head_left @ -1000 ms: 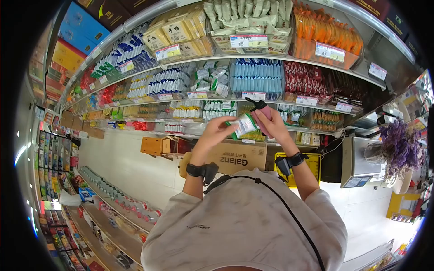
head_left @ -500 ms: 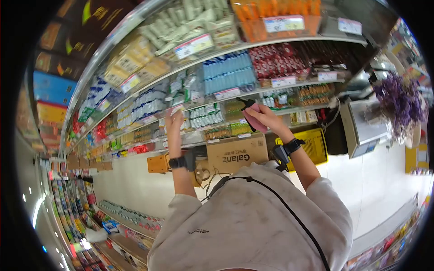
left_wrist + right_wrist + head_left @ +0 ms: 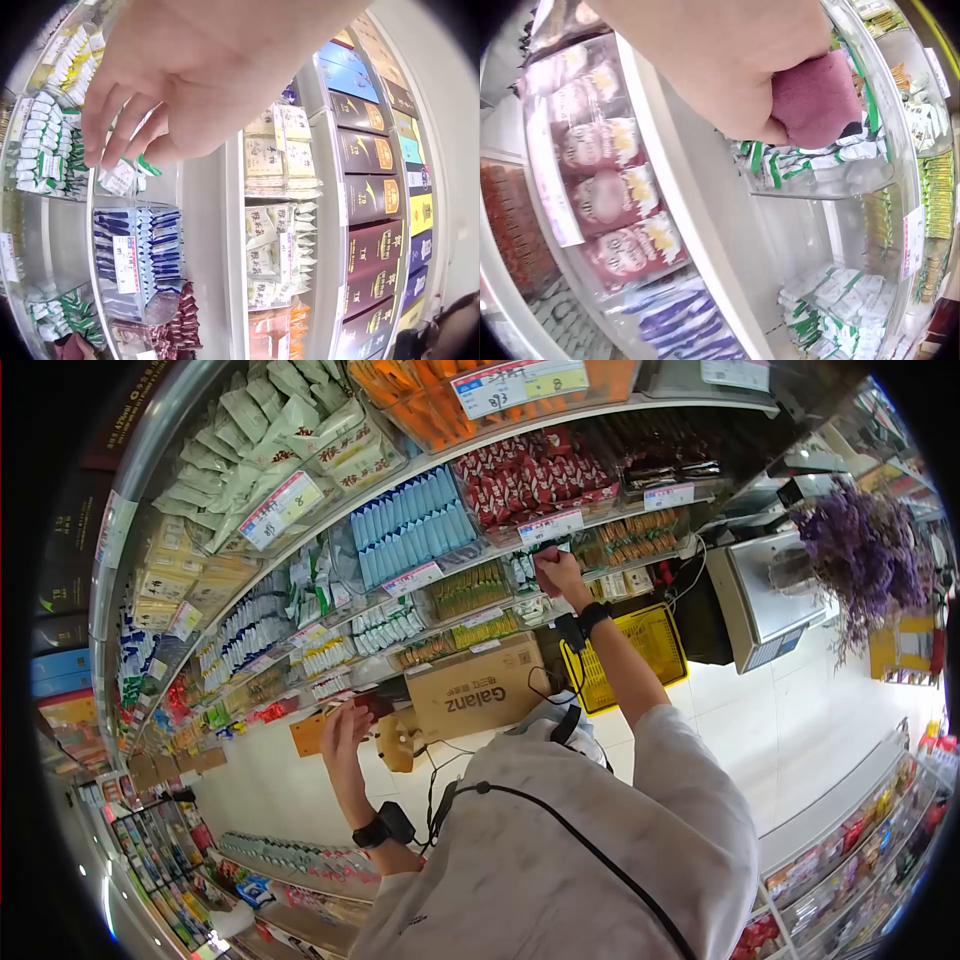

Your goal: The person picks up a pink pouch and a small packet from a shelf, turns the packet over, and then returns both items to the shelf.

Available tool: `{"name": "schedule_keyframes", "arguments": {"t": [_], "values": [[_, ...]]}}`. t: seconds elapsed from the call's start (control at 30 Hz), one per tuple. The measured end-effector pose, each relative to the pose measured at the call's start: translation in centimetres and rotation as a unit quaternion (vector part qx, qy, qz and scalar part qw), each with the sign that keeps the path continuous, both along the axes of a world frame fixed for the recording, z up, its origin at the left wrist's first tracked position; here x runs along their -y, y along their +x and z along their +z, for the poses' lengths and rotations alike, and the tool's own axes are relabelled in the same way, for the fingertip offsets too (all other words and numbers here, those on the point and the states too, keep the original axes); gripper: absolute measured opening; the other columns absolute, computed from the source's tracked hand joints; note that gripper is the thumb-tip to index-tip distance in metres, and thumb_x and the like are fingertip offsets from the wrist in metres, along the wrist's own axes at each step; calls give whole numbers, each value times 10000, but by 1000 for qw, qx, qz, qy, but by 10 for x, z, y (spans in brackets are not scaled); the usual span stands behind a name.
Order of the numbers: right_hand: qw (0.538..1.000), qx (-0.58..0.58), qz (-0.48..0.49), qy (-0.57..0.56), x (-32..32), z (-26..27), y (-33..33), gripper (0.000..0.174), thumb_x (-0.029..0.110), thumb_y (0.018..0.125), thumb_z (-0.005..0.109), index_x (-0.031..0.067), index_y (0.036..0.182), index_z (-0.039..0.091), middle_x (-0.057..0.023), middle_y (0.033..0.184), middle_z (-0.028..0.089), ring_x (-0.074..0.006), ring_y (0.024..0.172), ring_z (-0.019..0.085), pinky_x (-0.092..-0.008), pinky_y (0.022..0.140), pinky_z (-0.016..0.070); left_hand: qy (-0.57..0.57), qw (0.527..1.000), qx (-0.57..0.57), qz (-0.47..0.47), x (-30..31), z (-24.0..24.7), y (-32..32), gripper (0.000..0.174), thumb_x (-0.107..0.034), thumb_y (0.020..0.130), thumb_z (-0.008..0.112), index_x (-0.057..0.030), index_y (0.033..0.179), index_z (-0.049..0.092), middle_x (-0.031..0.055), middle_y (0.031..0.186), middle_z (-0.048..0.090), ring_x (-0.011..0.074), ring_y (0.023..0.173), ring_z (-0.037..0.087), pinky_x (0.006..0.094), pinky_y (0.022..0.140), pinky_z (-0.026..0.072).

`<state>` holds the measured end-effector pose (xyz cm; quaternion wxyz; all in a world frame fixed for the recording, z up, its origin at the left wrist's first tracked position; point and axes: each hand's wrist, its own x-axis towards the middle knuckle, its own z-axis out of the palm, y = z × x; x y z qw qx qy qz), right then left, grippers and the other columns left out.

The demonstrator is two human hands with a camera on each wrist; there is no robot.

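Note:
My right hand (image 3: 565, 578) grips a mauve cloth-like thing (image 3: 546, 568) at a lower shelf bin. In the right wrist view, fingers of the right hand (image 3: 735, 67) curl round the mauve thing (image 3: 816, 101), which is over green-and-white packets (image 3: 787, 166) in a clear bin. My left hand (image 3: 347, 735) is raised in front of the shelves, fingers loosely bent and holding nothing. In the left wrist view, the left hand (image 3: 202, 75) covers part of the bins behind it, with green-and-white packets (image 3: 51, 150) beside its fingertips.
Bins of light-blue packets (image 3: 410, 530) and red packets (image 3: 530, 475) line the shelf above. Below are a Galanz carton (image 3: 475, 695) and a yellow basket (image 3: 630, 660). A metal-topped appliance (image 3: 765, 585) and purple dried flowers (image 3: 860, 550) stand at the right.
My left hand has left the green-and-white packet it held with the right, moving left and down from the shelf. The right hand has carried the mauve thing to the bin.

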<state>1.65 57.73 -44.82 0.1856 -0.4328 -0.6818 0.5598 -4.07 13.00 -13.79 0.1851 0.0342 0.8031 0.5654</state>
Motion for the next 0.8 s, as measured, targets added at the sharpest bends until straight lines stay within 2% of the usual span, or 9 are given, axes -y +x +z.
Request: {"name": "schedule_keyframes", "arguments": {"t": [0.1,0.17,0.23,0.27,0.37,0.43,0.5,0.73,0.8], "values": [[995,96,0,12,-20,-58,-37,443,368,725,822,4,964,739,-222,942,732,-368,929,714,-426,802,555,-25,999,6,26,8,0,14,376,-258,1025,571,30,1263,606,149,1114,686,241,1021,681,340,916,532],[999,37,20,-31,-22,-113,-58,466,341,746,814,9,1055,712,-176,975,738,-322,945,710,-407,826,535,-42,997,15,60,14,0,24,375,-254,1025,567,37,1258,608,144,1095,686,233,1012,680,341,915,534],[997,16,58,-47,-17,-115,-67,444,317,746,814,14,1054,711,-161,967,739,-303,945,708,-405,831,531,-46,995,20,86,22,1,36,374,-252,1027,562,40,1256,609,142,1086,685,231,1007,681,340,915,535],[994,55,84,44,-15,-116,-68,428,253,770,798,25,1115,688,-125,965,732,-262,917,698,-391,808,539,-56,992,23,107,26,1,42,371,-249,1030,556,41,1254,610,143,1082,685,229,997,682,339,910,537],[989,90,66,-100,-8,-99,-67,458,241,794,786,42,1187,658,-99,1055,710,-257,935,681,-403,817,547,-75,984,39,157,38,1,57,367,-246,1030,554,41,1252,611,145,1074,687,231,991,687,342,902,542],[938,119,59,-321,-15,-93,-65,506,269,813,783,55,1245,627,-100,1269,642,-268,1093,637,-418,920,518,-75,978,49,188,48,-1,68,365,-244,1029,555,42,1249,611,146,1069,688,233,988,690,343,895,546],[984,87,36,-154,-9,-132,-65,485,291,769,779,29,1163,672,-148,1081,720,-282,1008,680,-402,857,536,-72,973,57,211,54,-4,75,361,-241,1028,556,43,1243,613,147,1067,689,234,988,692,343,889,549],[981,149,11,122,2,-87,-59,452,351,819,731,48,1150,677,-263,1074,682,-470,1035,627,-488,886,513,-66,970,50,227,56,2,74,349,-235,1027,555,47,1221,623,144,1059,691,234,988,692,339,886,554],[976,126,23,175,9,-79,-45,428,332,809,750,30,1102,669,-251,1079,659,-464,1015,619,-497,883,505,-52,974,37,217,52,6,69,343,-231,1027,556,45,1218,625,138,1041,695,227,980,690,339,894,553]]}}
